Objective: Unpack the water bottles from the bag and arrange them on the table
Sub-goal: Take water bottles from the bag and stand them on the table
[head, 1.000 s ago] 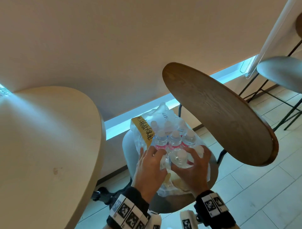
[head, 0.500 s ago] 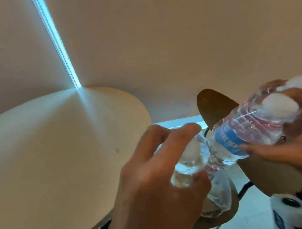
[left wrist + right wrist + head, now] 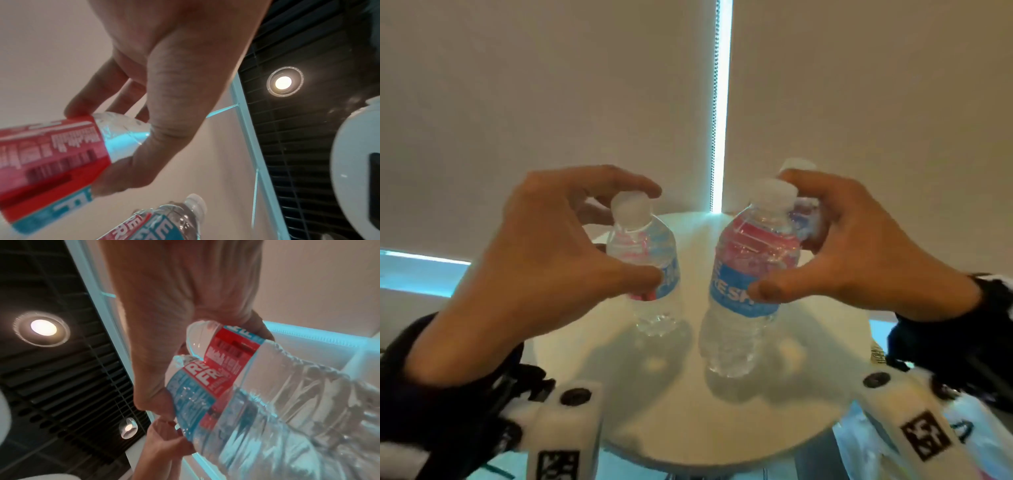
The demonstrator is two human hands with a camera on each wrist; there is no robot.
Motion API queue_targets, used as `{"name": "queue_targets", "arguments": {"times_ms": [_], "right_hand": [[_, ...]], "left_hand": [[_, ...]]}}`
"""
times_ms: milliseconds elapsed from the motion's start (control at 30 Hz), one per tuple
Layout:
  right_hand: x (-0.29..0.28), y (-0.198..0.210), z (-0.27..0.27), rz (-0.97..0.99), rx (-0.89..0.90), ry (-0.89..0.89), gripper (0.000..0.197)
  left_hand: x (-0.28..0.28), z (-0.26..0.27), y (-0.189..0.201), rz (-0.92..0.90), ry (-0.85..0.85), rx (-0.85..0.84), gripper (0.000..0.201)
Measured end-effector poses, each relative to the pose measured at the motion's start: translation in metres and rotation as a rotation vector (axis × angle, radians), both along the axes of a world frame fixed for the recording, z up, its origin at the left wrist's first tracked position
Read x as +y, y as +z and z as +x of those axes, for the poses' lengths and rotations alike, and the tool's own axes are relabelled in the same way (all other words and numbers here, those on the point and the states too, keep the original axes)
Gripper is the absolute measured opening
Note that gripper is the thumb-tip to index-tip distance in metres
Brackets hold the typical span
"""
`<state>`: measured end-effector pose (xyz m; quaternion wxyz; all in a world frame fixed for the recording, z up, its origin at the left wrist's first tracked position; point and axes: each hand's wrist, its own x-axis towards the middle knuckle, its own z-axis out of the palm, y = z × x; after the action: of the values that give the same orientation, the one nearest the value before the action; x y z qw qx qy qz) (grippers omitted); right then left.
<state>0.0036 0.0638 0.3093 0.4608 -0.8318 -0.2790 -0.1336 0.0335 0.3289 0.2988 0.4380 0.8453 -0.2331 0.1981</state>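
Three clear water bottles with red and blue labels and white caps are over the round pale table (image 3: 688,421). My left hand (image 3: 645,233) grips one bottle (image 3: 654,308) by its shoulder, thumb on the label; the left wrist view shows this bottle (image 3: 61,159) up close. My right hand (image 3: 774,236) holds two bottles together: the near bottle (image 3: 739,329) under the thumb and a far bottle (image 3: 803,205) inside the curled fingers. All stand upright with their bases at the tabletop; I cannot tell if they touch it. In the right wrist view both bottles (image 3: 230,344) (image 3: 205,402) lie side by side.
The crumpled plastic bag (image 3: 972,448) shows at the lower right, below the table's edge. Pale window blinds with a bright vertical gap (image 3: 720,102) stand behind the table. White wrist-camera mounts (image 3: 571,428) fill the bottom corners.
Both hands were in the bag on the chair; they lifted bottles out and swung left. The bottles are now upright over the round table, and the bag has dropped to the lower right.
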Motion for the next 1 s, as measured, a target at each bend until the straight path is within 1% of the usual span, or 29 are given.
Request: {"name": "queue_targets", "arguments": {"times_ms": [67,167,233,367,433,500,567,667,800,900,1000], "right_hand": [[0.032,-0.008,0.025,-0.073,0.011,-0.001,0.051],[0.070,-0.021,0.054,-0.128,0.022,0.020,0.053],[0.088,-0.026,0.068,-0.176,0.034,0.037,0.053],[0.113,-0.034,0.085,-0.211,0.065,0.067,0.048],[0.118,-0.037,0.094,-0.188,0.092,0.059,0.050],[0.122,-0.037,0.101,-0.186,0.122,0.048,0.057],[0.123,-0.035,0.105,-0.223,0.145,0.038,0.061],[0.122,-0.030,0.103,-0.276,0.167,0.052,0.061],[0.121,-0.029,0.100,-0.271,0.212,0.078,0.064],[0.120,-0.031,0.098,-0.264,0.197,0.101,0.064],[0.116,-0.031,0.093,-0.252,0.201,0.124,0.065]], "left_hand": [[0.019,0.011,-0.002,-0.029,0.017,0.023,0.076],[0.041,0.021,-0.009,0.005,0.097,0.045,0.077],[0.050,0.027,-0.014,0.018,0.133,0.067,0.076],[0.068,0.044,-0.023,-0.015,0.160,0.070,0.076],[0.074,0.050,-0.024,-0.016,0.154,0.073,0.077],[0.075,0.054,-0.024,-0.016,0.146,0.089,0.080],[0.077,0.060,-0.026,-0.016,0.133,0.093,0.083],[0.078,0.066,-0.030,-0.038,0.118,0.091,0.084],[0.079,0.067,-0.037,-0.076,0.094,0.087,0.085],[0.083,0.067,-0.041,-0.114,0.075,0.095,0.086],[0.081,0.062,-0.046,-0.141,0.089,0.099,0.095]]}}
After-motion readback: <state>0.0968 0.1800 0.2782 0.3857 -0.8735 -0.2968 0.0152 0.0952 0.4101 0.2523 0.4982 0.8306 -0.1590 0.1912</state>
